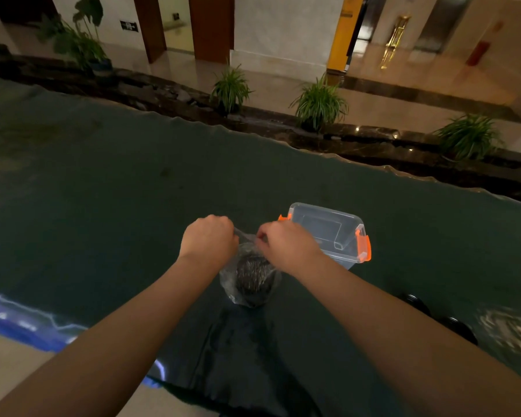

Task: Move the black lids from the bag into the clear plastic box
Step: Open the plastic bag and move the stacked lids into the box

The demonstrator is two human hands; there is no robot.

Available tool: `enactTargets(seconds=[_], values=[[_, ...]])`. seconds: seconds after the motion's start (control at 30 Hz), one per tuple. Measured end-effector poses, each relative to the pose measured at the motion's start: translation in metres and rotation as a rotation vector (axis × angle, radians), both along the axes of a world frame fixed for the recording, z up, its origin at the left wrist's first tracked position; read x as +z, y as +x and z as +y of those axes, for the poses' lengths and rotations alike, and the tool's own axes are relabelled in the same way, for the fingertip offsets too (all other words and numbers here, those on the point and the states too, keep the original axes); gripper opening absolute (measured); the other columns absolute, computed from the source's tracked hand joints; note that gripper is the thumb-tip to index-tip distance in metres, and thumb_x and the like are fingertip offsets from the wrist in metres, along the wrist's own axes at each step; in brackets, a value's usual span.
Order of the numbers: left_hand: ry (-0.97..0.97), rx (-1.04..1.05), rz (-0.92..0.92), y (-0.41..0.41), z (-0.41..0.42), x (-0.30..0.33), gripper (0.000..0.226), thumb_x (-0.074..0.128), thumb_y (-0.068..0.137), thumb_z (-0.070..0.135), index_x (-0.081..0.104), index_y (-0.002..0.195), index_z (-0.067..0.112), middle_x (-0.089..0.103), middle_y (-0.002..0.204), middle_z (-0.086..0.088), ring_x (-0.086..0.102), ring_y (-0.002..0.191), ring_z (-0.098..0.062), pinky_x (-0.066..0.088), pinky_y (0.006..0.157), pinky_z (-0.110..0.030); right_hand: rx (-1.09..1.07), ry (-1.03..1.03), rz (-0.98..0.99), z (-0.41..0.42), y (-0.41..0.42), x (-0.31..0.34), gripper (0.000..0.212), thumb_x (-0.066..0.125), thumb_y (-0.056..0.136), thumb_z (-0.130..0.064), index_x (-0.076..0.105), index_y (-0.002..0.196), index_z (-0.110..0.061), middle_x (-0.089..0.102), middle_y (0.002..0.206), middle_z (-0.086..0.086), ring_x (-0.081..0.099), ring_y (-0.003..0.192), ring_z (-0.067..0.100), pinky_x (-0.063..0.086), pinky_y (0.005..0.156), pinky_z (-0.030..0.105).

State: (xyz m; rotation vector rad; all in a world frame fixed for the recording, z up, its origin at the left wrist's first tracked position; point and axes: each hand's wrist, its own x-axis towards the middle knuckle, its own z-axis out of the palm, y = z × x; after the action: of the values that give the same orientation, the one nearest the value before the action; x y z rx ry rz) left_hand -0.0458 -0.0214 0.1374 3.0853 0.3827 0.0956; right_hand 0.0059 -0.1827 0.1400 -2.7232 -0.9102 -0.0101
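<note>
The black lids (252, 276) sit as one dark, glinting heap inside a clear plastic bag (247, 285) that rests on the dark tabletop (133, 191), directly beneath both hands. The bag's neck runs up to its twisted mouth, which is stretched between the two fists. The left hand (208, 238) is clenched on the film at about 10 o'clock from the heap; the right hand (286, 245) pinches the same film at about 1 o'clock. Judging by this, the mouth is being pulled open. The clear plastic box (333, 233), lidless, with orange latches (364, 245), lies at 2 o'clock from the bag, just beyond the right hand, which is the nearer one to it.
</note>
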Motion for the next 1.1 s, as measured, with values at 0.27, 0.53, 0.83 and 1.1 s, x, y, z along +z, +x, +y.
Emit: enactTargets(seconds=[0.27, 0.53, 0.83, 1.1], values=[[0.010, -0.060, 0.085, -0.007, -0.005, 0.006, 0.021, 0.058, 0.084, 0.001, 0.065, 0.101, 0.013, 0.065, 0.105, -0.010, 0.068, 0.096, -0.034, 0.044, 0.065, -0.035, 0.073, -0.156, 0.011, -0.005, 0.002, 0.001, 0.026, 0.058, 0.094, -0.012, 0.070, 0.112, -0.027, 0.061, 0.120, 0.001, 0.064, 0.101, 0.027, 0.051, 0.075, 0.035], [-0.008, -0.065, 0.160, -0.015, -0.004, 0.009, 0.041, 0.073, 0.080, 0.009, 0.052, 0.115, 0.009, 0.056, 0.114, -0.011, 0.065, 0.103, -0.034, 0.045, 0.067, -0.035, 0.058, -0.348, 0.017, -0.014, 0.001, 0.005, 0.063, 0.071, 0.088, -0.038, 0.045, 0.143, -0.022, 0.055, 0.125, 0.005, 0.062, 0.108, 0.031, 0.053, 0.079, 0.041], [-0.006, -0.136, 0.205, -0.031, -0.007, 0.010, 0.077, 0.087, 0.072, 0.033, 0.045, 0.132, 0.010, 0.050, 0.118, -0.007, 0.062, 0.104, -0.031, 0.056, 0.078, -0.040, 0.057, -0.639, -0.063, -0.033, -0.010, 0.024, 0.120, 0.083, 0.074, -0.047, 0.001, 0.159, -0.022, 0.023, 0.158, 0.011, 0.059, 0.115, 0.032, 0.050, 0.077, 0.040], [-0.146, -0.233, 0.114, -0.039, -0.020, 0.004, 0.084, 0.085, 0.075, 0.028, 0.036, 0.142, 0.013, 0.047, 0.126, -0.006, 0.063, 0.104, -0.029, 0.056, 0.083, -0.038, 0.036, -0.671, -0.198, -0.036, -0.027, 0.037, 0.083, 0.078, 0.075, -0.028, 0.034, 0.146, -0.020, 0.034, 0.139, 0.012, 0.040, 0.121, 0.031, 0.043, 0.083, 0.043]])
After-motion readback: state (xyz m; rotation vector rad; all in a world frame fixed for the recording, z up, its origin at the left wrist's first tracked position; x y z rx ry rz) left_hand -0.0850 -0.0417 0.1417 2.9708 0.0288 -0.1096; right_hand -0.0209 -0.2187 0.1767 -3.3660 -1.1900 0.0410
